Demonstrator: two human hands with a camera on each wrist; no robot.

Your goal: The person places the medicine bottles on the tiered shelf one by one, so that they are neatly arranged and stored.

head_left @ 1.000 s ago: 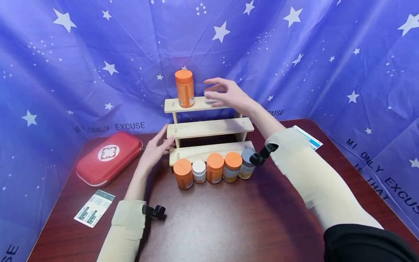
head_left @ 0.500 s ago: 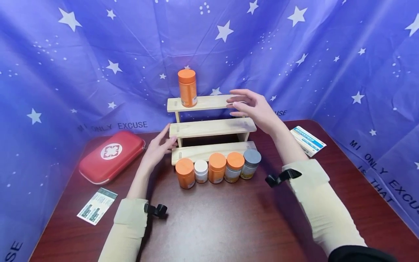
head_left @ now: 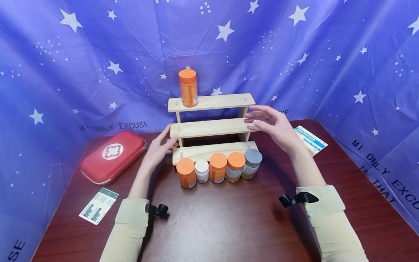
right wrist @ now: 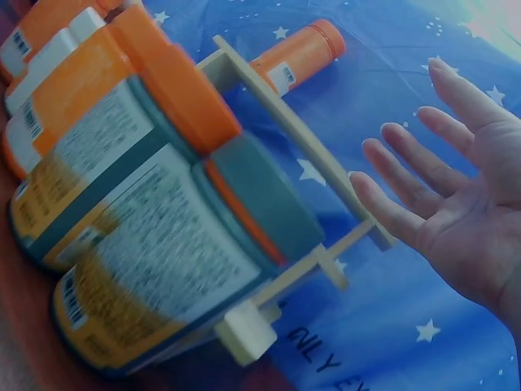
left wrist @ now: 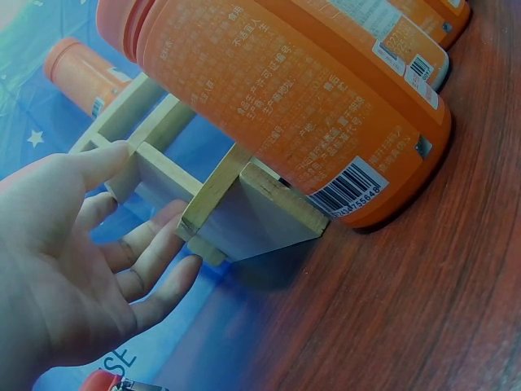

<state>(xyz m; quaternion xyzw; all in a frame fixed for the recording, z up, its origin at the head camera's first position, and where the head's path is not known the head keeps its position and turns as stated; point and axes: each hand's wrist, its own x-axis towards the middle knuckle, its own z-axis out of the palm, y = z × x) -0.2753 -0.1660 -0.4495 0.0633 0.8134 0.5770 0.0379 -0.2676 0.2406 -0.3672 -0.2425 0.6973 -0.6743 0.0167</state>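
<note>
A three-tier wooden shelf [head_left: 211, 128] stands at the back of the table. One tall orange bottle [head_left: 188, 89] is upright on the left part of its top tier. My left hand [head_left: 158, 150] is at the shelf's left end, fingers loosely bent and thumb near the middle tier; the left wrist view shows fingertips by the wood. My right hand [head_left: 275, 125] hovers by the right end of the middle tier, fingers spread and holding nothing. In front of the bottom tier stand orange-capped bottles [head_left: 217, 168], a small white bottle [head_left: 202, 171] and a grey-lidded jar [head_left: 251, 164].
At the left lies a red first-aid case [head_left: 112, 157], with a green-and-white card [head_left: 99, 205] in front of it. A blue-and-white box [head_left: 311, 140] lies at the right, partly behind the right forearm. A starry blue curtain [head_left: 147, 47] hangs close behind the shelf.
My right hand has come down and to the right, from beside the orange bottle on the top tier to the middle tier's right end. The left hand stays at the shelf's left side.
</note>
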